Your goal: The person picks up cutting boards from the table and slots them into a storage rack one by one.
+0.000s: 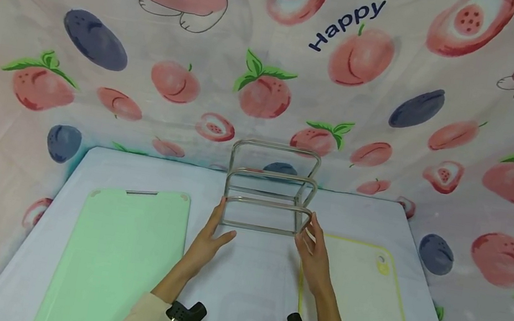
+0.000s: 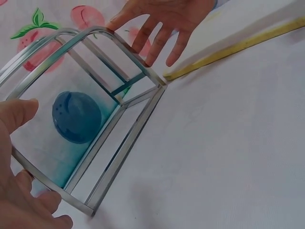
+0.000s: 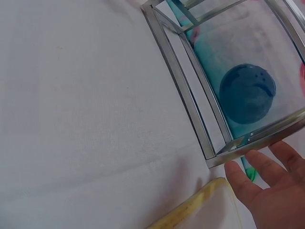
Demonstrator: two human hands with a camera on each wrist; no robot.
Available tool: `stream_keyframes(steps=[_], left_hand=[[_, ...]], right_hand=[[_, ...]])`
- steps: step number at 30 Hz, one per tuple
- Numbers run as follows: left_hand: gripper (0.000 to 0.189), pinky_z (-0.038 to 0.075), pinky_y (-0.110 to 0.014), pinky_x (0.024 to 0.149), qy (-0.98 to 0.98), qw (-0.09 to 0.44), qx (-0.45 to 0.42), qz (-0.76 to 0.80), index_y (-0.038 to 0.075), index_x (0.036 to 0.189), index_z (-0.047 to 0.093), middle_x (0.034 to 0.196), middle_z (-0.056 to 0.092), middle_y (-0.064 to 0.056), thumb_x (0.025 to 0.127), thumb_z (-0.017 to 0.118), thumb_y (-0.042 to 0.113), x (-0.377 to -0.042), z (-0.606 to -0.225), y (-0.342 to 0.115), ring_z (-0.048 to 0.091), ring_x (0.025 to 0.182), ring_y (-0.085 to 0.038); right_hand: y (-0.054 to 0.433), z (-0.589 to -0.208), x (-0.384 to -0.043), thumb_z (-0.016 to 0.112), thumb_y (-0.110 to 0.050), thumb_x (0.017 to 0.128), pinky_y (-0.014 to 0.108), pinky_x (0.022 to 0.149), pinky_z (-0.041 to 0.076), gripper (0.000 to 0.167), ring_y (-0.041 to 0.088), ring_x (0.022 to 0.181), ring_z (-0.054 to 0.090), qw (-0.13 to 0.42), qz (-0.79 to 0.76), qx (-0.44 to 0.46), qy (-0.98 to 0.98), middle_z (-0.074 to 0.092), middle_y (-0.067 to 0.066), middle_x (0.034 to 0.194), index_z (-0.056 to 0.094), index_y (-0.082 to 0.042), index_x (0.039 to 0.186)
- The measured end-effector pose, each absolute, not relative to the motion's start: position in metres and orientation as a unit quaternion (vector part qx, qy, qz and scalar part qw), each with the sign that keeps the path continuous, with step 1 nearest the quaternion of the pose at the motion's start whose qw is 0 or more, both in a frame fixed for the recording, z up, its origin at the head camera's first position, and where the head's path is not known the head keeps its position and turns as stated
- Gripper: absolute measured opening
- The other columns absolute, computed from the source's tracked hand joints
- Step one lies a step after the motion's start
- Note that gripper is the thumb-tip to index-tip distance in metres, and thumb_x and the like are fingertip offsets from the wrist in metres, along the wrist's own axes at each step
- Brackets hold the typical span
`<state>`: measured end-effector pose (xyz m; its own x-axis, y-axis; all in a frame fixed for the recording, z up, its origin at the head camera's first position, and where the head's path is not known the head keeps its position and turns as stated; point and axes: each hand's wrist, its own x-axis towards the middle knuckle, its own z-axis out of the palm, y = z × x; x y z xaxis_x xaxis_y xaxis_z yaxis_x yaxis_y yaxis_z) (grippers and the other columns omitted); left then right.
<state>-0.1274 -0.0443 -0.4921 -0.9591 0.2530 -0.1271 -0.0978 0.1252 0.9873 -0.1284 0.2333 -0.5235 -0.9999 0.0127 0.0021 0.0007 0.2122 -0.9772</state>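
Metal rack (image 1: 272, 174) upright, mid-frame, toward the table's (image 1: 243, 276) back edge. Left hand (image 1: 205, 242) at its left side, thumb spread from fingers; right hand (image 1: 314, 256) opposite, fingers loosely extended. Neither grips; both seem to touch. Risk: uneven pushing could skew it; lifting this lightly, bars could slip.

So there's a mint green board (image 1: 120, 262) lying flat on the left side of a white surface (image 1: 243, 276), with a dark strip (image 1: 142, 193) along its top edge. Over on the right is a pale board (image 1: 355, 305) with yellow trim, plus a little yellow oval (image 1: 382, 263) near its far corner. Peachy fabric (image 1: 212, 63) hangs behind and down both sides, blue fruit and "Happy" printed on it lol.
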Motion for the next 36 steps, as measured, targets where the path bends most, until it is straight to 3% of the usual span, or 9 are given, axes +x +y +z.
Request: stream_keyframes(steps=[7,13,20,27,33,36], left_hand=[[0.080,0.009,-0.062,0.110,0.739,0.129,0.049,0.659,0.030,0.154,0.004,0.159,-0.005,-0.005,0.097,0.059,0.027,-0.126,-0.492,-0.045,-0.004,0.144,-0.029],[0.080,0.009,-0.063,0.109,0.734,0.137,0.059,0.663,0.028,0.155,0.004,0.159,-0.006,-0.005,0.097,0.059,0.027,-0.118,-0.494,-0.042,-0.004,0.144,-0.030],[0.079,0.008,-0.065,0.108,0.734,0.121,0.057,0.666,0.024,0.155,0.005,0.159,-0.004,-0.007,0.097,0.058,0.024,-0.112,-0.494,-0.040,-0.004,0.144,-0.030],[0.079,0.008,-0.064,0.108,0.737,0.127,0.053,0.662,0.026,0.155,0.005,0.159,-0.004,-0.006,0.097,0.058,0.023,-0.110,-0.493,-0.042,-0.004,0.144,-0.030],[0.079,0.008,-0.065,0.108,0.739,0.132,0.053,0.658,0.028,0.155,0.005,0.159,-0.005,-0.006,0.097,0.059,0.025,-0.108,-0.491,-0.044,-0.004,0.144,-0.030],[0.079,0.008,-0.064,0.108,0.740,0.127,0.053,0.658,0.027,0.155,0.005,0.159,-0.004,-0.006,0.097,0.059,0.023,-0.107,-0.490,-0.045,-0.004,0.144,-0.029]], right_hand=[[0.227,-0.500,-0.121,0.056,-0.016,0.098,0.050,0.102,0.036,0.070,0.040,0.136,0.029,-0.005,0.628,0.004,-0.778,0.023,0.023,0.152,0.015,-0.018,0.154],[0.228,-0.492,-0.118,0.055,-0.016,0.099,0.048,0.102,0.035,0.069,0.040,0.137,0.028,0.001,0.620,0.000,-0.785,0.023,0.023,0.151,0.014,-0.016,0.154],[0.230,-0.493,-0.116,0.055,-0.018,0.099,0.043,0.103,0.036,0.069,0.039,0.137,0.028,-0.009,0.619,0.000,-0.786,0.024,0.021,0.152,0.014,-0.020,0.154],[0.232,-0.504,-0.115,0.057,-0.019,0.098,0.050,0.103,0.035,0.070,0.041,0.137,0.028,-0.005,0.622,0.002,-0.783,0.024,0.021,0.152,0.015,-0.017,0.154],[0.238,-0.526,-0.115,0.057,-0.026,0.098,0.042,0.102,0.039,0.069,0.036,0.136,0.031,0.008,0.611,0.000,-0.792,0.027,0.016,0.151,0.017,-0.028,0.154],[0.237,-0.529,-0.114,0.058,-0.026,0.097,0.040,0.100,0.041,0.069,0.035,0.135,0.033,0.017,0.609,0.002,-0.793,0.028,0.016,0.151,0.019,-0.027,0.154]])
